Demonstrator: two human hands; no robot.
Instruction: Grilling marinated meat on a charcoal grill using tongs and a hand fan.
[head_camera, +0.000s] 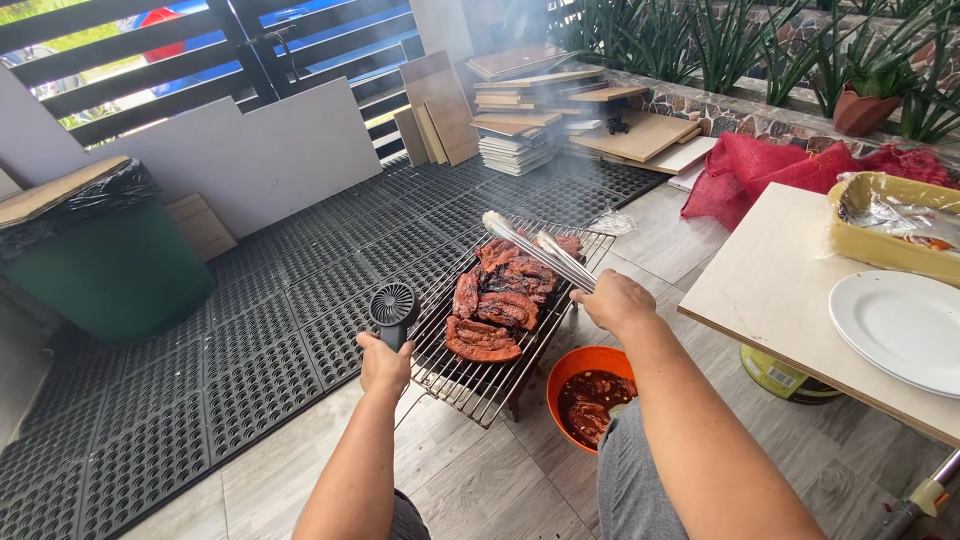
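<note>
Meat: red-brown glazed slabs (498, 305) lie side by side on the wire grill rack (470, 380), grouped toward its far half; near half of the rack bare.
Tongs: metal tongs (538, 252), long axis running from the right hand up and to the left, tips just above the far slabs.
Right hand: right hand (612, 300) closed around the tongs' handle end, at the right edge of the rack; the meat lies left and forward of it.
Left hand: left hand (385, 362) wrapped around the grip of a small black handheld fan (393, 305), at the rack's left edge, fan head beside the nearest slabs.
Nearer hand: the right, through the tongs.
Orange bowl: orange bowl (592, 395) of marinated meat on the floor, just below the right hand.
Surface: low wooden surface (770, 290) to the right, carrying a white plate (900, 325).
Floor: black rubber matting (250, 330) left of the grill.
</note>
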